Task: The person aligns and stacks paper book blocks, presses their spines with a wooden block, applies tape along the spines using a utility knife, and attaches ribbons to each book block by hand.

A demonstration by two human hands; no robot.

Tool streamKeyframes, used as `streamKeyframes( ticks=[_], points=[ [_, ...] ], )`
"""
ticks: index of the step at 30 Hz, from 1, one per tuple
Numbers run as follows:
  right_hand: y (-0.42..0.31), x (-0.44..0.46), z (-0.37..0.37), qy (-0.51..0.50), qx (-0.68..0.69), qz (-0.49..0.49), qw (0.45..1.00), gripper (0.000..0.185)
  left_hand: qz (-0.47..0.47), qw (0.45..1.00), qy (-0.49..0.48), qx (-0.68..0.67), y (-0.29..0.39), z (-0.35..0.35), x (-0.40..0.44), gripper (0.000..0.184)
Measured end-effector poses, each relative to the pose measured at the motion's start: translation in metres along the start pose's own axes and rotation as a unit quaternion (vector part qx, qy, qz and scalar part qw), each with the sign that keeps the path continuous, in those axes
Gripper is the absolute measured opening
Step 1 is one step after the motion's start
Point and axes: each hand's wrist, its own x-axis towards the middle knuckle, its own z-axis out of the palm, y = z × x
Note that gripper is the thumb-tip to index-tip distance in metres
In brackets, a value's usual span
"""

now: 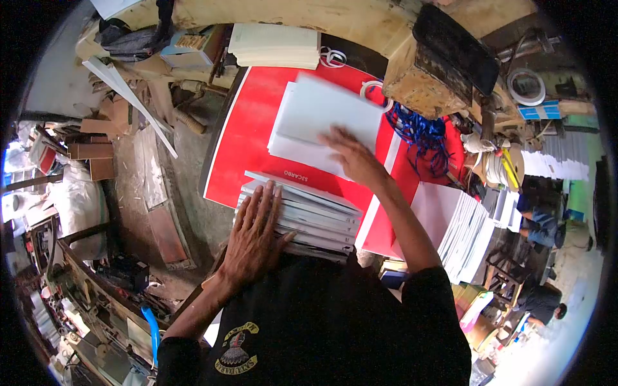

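Note:
My left hand (256,233) lies with its fingers stretched out over the left end of a stack of thin white books (318,219), whose edges face up in front of my body. My right hand (353,154), a little blurred, has its fingers apart at the lower right part of a pile of white sheets (315,119). Whether its fingertips touch the top sheet I cannot tell. Both piles are on a red board (241,132) with white lettering. Neither hand grips anything.
Cream-coloured paper (273,45) is stacked at the back. To the right are blue ribbons (418,132), a wooden block (425,77), a tape roll (526,87) and a long row of white booklets (460,235). Another person (541,302) is at the far right.

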Motion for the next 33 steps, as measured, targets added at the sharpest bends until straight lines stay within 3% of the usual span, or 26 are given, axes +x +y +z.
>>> streamKeyframes(
  ticks=[2, 4, 5, 10, 13, 14, 16, 18, 20, 21, 22, 23, 24, 25, 26, 27, 30, 32, 33],
  points=[
    [0.007, -0.007, 0.006, -0.011, -0.062, -0.045, 0.997, 0.046, -0.007, 1.000, -0.003, -0.002, 0.000, -0.002, -0.001, 0.081],
    [-0.043, -0.006, -0.034, -0.189, 0.192, 0.096, 0.958, 0.055, -0.004, 1.000, -0.018, -0.004, 0.002, -0.006, -0.001, 0.081],
    [-0.041, -0.013, -0.024, -0.189, 0.202, 0.013, 0.961, 0.064, -0.005, 1.000, -0.021, -0.005, 0.002, -0.005, 0.000, 0.081],
    [-0.037, 0.002, -0.031, -0.250, 0.180, -0.010, 0.951, 0.059, 0.002, 1.000, -0.005, 0.029, 0.001, -0.001, -0.001, 0.084],
    [-0.023, 0.021, -0.041, -0.200, 0.141, 0.012, 0.970, 0.045, 0.013, 1.000, -0.012, 0.005, -0.007, 0.007, -0.004, 0.081],
    [-0.007, 0.023, -0.039, -0.126, 0.185, -0.035, 0.974, 0.045, 0.012, 1.000, -0.011, 0.007, -0.007, 0.006, -0.006, 0.081],
    [0.001, 0.043, -0.068, -0.067, 0.129, -0.072, 0.987, 0.047, -0.022, 0.997, 0.012, -0.067, -0.004, 0.004, -0.009, 0.080],
    [0.009, 0.062, -0.085, -0.117, 0.211, 0.050, 0.969, 0.049, -0.016, 0.999, 0.039, -0.034, -0.003, 0.006, -0.011, 0.081],
    [0.029, 0.064, -0.066, -0.092, 0.157, 0.056, 0.982, 0.049, -0.021, 0.999, 0.022, -0.031, -0.004, 0.006, -0.009, 0.082],
    [0.035, 0.060, -0.049, 0.034, 0.003, 0.014, 0.999, 0.047, -0.033, 0.999, 0.006, -0.040, -0.002, -0.001, -0.008, 0.081],
    [0.025, 0.061, -0.046, 0.159, -0.153, -0.032, 0.975, 0.045, -0.033, 0.999, 0.013, -0.041, -0.005, -0.002, -0.007, 0.081],
    [0.014, 0.055, -0.041, 0.104, -0.073, -0.033, 0.991, 0.046, -0.014, 0.999, 0.026, -0.042, -0.010, 0.000, -0.008, 0.081],
    [-0.001, 0.042, -0.031, 0.049, 0.115, -0.011, 0.992, 0.047, 0.002, 0.998, 0.036, -0.046, -0.011, 0.003, -0.010, 0.082],
    [-0.020, 0.032, -0.036, -0.106, 0.200, 0.001, 0.974, 0.056, -0.002, 1.000, 0.004, 0.001, -0.006, -0.006, -0.010, 0.080],
    [-0.040, 0.022, -0.047, -0.253, 0.221, 0.010, 0.942, 0.067, -0.008, 1.000, 0.002, -0.001, -0.003, -0.007, -0.009, 0.080],
    [-0.050, 0.014, -0.052, -0.330, 0.227, 0.018, 0.916, 0.076, -0.011, 1.000, -0.001, -0.001, -0.002, -0.009, -0.009, 0.077],
    [-0.039, 0.002, -0.042, -0.309, 0.165, 0.028, 0.936, 0.082, -0.001, 1.000, -0.005, -0.007, -0.004, -0.005, -0.009, 0.076],
    [-0.041, 0.001, -0.048, -0.300, 0.208, 0.074, 0.928, 0.074, -0.009, 0.999, 0.043, -0.027, -0.008, 0.005, -0.012, 0.078],
    [-0.045, 0.001, -0.049, -0.268, 0.149, 0.065, 0.950, 0.069, -0.018, 0.999, 0.035, -0.036, -0.009, 0.006, -0.013, 0.080]
  ],
)
